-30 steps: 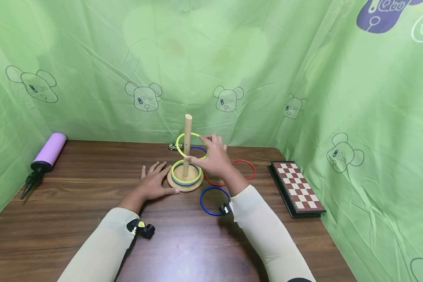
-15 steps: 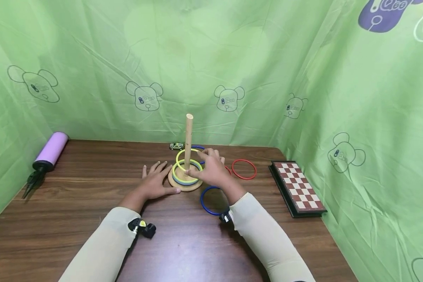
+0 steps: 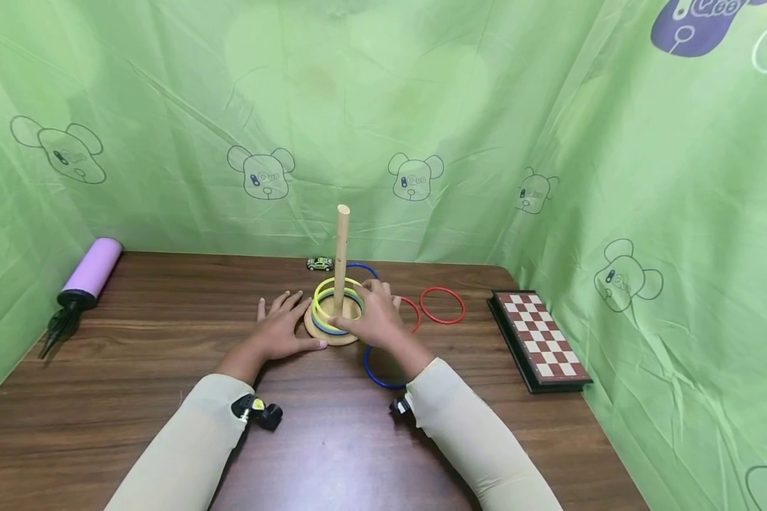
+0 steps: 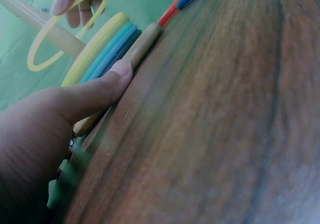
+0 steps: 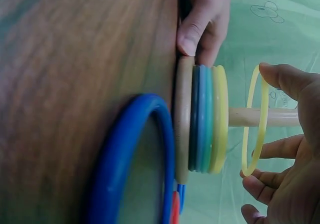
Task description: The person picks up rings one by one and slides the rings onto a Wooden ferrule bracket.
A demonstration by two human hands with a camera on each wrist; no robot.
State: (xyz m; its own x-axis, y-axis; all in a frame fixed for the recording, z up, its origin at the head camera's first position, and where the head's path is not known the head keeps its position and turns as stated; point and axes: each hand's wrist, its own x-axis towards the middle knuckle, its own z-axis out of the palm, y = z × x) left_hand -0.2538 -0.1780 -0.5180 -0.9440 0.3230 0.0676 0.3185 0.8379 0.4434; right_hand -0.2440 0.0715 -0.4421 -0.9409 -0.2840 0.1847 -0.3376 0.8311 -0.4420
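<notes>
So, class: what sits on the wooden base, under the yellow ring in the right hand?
On the wooden base lies a stack of rings: dark blue, teal, then yellow. The held yellow ring hangs apart above it. The base's top is covered.

Thin yellow ring (image 3: 336, 301), plastic, threaded over the upright wooden peg (image 3: 341, 259), low on it, slightly tilted, not yet down on the stack; right hand (image 3: 369, 321) pinches its rim. Below it a stack of rings (image 5: 207, 119), yellow on top, then teal and dark blue, lies flat on the round wooden base (image 3: 332, 335). Base sits on the table, left hand (image 3: 281, 328) flat beside it, thumb (image 4: 107, 84) touching its edge.
</notes>
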